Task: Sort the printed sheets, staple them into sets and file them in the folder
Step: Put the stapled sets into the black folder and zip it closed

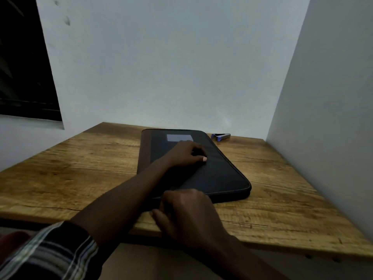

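Two hands meet the closed black folder (pixel 218 174), flat on the counter (pixel 80 168): my left hand (pixel 186 153) presses its cover, grasping nothing; my right hand (pixel 189 211) curls at the near edge, whether pinching a zip I cannot tell. Risk: a hard tug may slide the folder off the near edge, and my left forearm (pixel 129 195), lying across the cover, blocks its opening. Stapler (pixel 221 136) sits beyond the far corner, near the wall (pixel 161 67); no printed sheets show.

Folder (pixel 222 174) label (pixel 179 137) unreadable; near-left corner behind left forearm (pixel 129 190). Right hand (pixel 189 213) fingertips hidden at folder edge. Stapler (pixel 221 136) small, blurred. Striped sleeve (pixel 60 251) cut off bottom-left.
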The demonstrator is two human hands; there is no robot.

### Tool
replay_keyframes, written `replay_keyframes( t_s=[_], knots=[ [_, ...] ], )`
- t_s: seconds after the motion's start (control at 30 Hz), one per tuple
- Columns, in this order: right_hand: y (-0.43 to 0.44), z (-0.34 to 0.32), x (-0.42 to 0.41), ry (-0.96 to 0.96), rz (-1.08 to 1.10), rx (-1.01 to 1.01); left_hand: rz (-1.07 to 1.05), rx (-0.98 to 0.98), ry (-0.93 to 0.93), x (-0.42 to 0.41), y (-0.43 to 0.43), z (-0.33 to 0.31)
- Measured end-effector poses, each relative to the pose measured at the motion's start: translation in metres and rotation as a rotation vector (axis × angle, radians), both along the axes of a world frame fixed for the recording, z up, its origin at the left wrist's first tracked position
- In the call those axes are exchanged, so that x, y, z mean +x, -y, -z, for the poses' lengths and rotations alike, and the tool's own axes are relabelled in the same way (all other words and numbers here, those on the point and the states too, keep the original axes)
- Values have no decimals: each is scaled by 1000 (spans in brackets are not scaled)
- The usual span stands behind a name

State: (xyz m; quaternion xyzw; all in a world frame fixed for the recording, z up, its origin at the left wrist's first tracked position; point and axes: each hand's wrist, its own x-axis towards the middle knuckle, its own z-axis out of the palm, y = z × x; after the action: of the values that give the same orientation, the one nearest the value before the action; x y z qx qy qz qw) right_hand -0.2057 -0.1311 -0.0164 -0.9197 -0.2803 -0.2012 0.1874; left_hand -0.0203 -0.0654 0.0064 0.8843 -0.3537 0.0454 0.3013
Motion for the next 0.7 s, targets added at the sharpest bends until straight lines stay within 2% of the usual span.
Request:
replay_keyframes(
  t_s=[0.37,0.57,0.7],
  knots=[
    [-24,7,1,-22,68,147,-101,-134,7,0,-1,5],
    [-24,7,-5,-21,111,190,-78,-23,52,-7,1,7],
    [-8,4,-10,-99,237,269,-76,110,105,-6,7,11]
  ],
)
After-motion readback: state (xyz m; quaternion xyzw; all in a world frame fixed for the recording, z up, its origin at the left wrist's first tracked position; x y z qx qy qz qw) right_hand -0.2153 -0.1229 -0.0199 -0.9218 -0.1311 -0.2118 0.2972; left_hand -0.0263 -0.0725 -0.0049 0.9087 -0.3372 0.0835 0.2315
